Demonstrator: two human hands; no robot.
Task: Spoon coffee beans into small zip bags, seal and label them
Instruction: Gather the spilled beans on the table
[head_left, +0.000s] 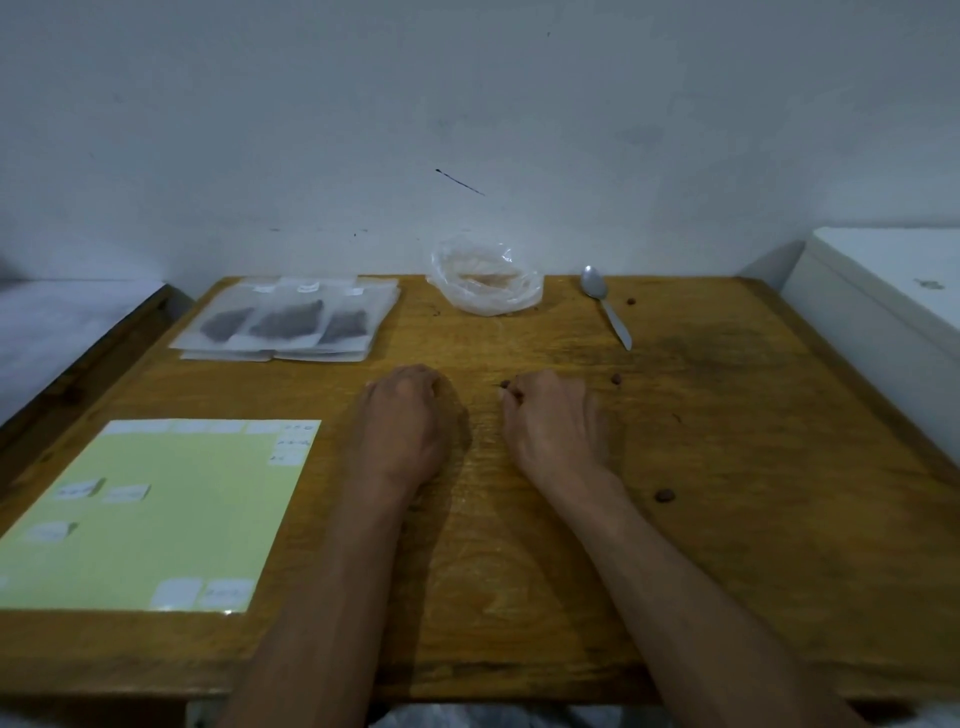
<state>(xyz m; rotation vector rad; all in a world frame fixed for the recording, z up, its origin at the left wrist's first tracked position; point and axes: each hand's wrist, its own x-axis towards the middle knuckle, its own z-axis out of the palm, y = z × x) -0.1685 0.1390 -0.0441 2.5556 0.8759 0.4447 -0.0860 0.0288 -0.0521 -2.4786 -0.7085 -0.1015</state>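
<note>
Both hands rest near the middle of the wooden table (727, 415), with bare wood around them. The left hand (402, 421) is curled into a fist; I cannot tell if it holds anything. The right hand (553, 415) pinches a coffee bean (505, 384) at its fingertips. The filled zip bags (288, 322) lie flat at the far left, showing dark beans through clear plastic. A spoon (605, 304) lies near the far edge.

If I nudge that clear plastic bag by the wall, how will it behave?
The clear plastic bag looks crumpled and thin, so probably floppy and very light. It seems nearly empty, so it would likely slide or deform rather than tip. The spoon beside it lies apart.
</note>
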